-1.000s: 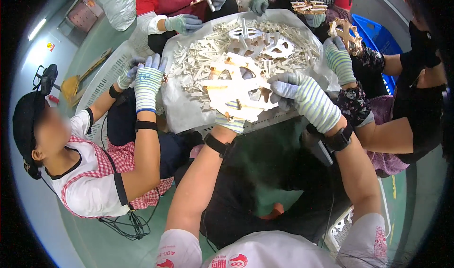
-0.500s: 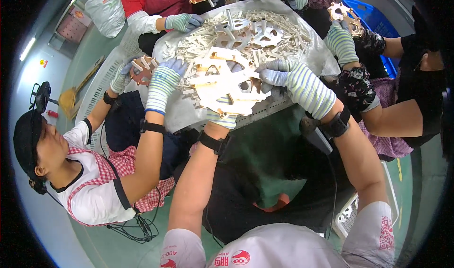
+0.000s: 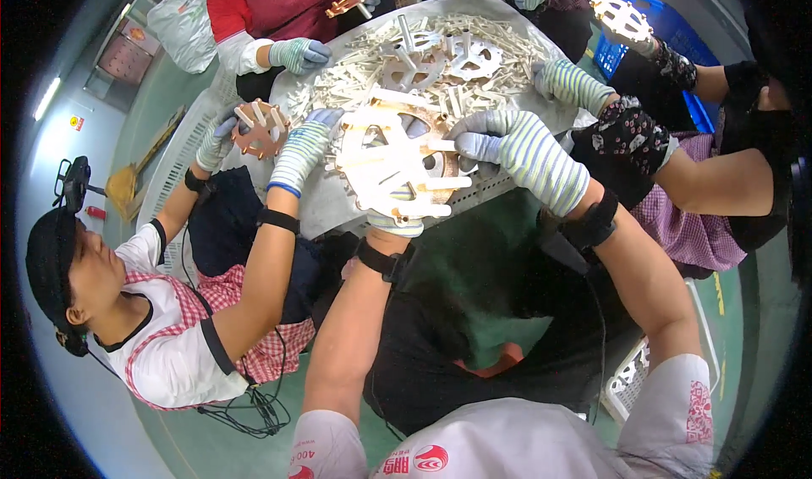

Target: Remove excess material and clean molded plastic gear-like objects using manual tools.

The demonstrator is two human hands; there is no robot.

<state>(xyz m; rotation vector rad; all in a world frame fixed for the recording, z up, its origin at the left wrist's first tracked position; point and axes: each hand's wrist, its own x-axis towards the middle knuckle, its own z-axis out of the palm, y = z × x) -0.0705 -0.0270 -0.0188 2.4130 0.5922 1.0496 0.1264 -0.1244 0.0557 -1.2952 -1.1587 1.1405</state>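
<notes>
Hands (image 3: 457, 179) grip spoked wheel (image 3: 393, 162), apparently lower and nearer than before.

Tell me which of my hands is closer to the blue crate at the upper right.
Right. Your right hand rests on the upper right rim of the round slotted disc, on the side toward the blue crate. Your left hand grips the disc's lower edge, farther away.
</notes>
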